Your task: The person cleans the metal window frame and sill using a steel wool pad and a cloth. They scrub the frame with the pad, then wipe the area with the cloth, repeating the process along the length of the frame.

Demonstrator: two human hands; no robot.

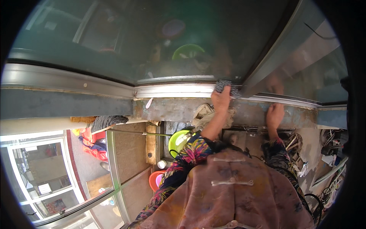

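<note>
My left hand [221, 100] is closed on a grey speckled rag [223, 86], pressed onto the metal window track [175, 91] at the foot of a dark glass pane [141, 42]. Part of the rag sticks out to the right of my fingers. Further right, my right hand [275, 115] rests with curled fingers on the worn sill [251, 110], just below the track; whatever is under its fingers is hidden. A crumpled beige cloth [204, 115] lies on the sill beneath my left forearm, partly covered by it.
A small whitish object [149, 103] lies on the sill at left. Below stand a lime-green basin [176, 142], a red basin [154, 179] and a white-lidded container [162, 164]. A long-handled grey mop [108, 123] reaches across at left. Cluttered odds and ends [335, 168] sit at right.
</note>
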